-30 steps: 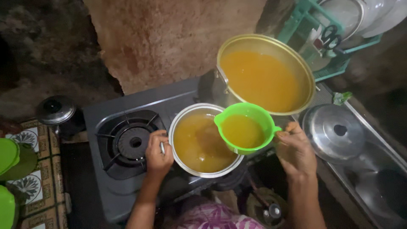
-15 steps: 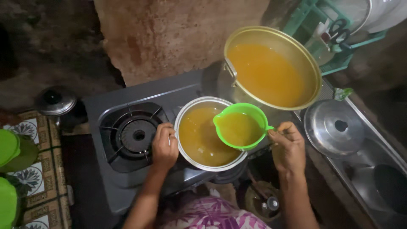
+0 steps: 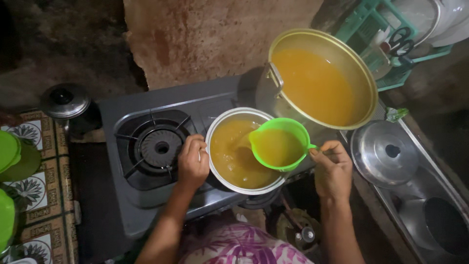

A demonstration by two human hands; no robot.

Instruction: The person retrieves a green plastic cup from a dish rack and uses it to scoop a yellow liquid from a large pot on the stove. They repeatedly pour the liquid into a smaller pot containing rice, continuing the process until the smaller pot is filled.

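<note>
My right hand point(image 3: 333, 168) holds the handle of a green plastic jug point(image 3: 279, 144) filled with orange-yellow liquid. The jug is tipped with its spout over a small metal pot point(image 3: 233, 116) that holds the same liquid. My left hand point(image 3: 192, 163) grips the left rim of this small pot, which sits on a grey two-burner gas stove point(image 3: 146, 205). Just behind, a large metal pot point(image 3: 360, 78) is nearly full of the orange liquid.
The stove's left burner point(image 3: 160, 147) is bare. A round metal lid point(image 3: 384, 152) lies on a steel sink unit at the right. A teal dish rack point(image 3: 376, 29) stands at the back right. A lidded kettle point(image 3: 64, 101) and green plastic bowls point(image 3: 10, 151) are at the left.
The green jug has tilted leftward, its spout now lower over the small pot. My left hand stays on the pot's rim. The camera has shifted slightly.
</note>
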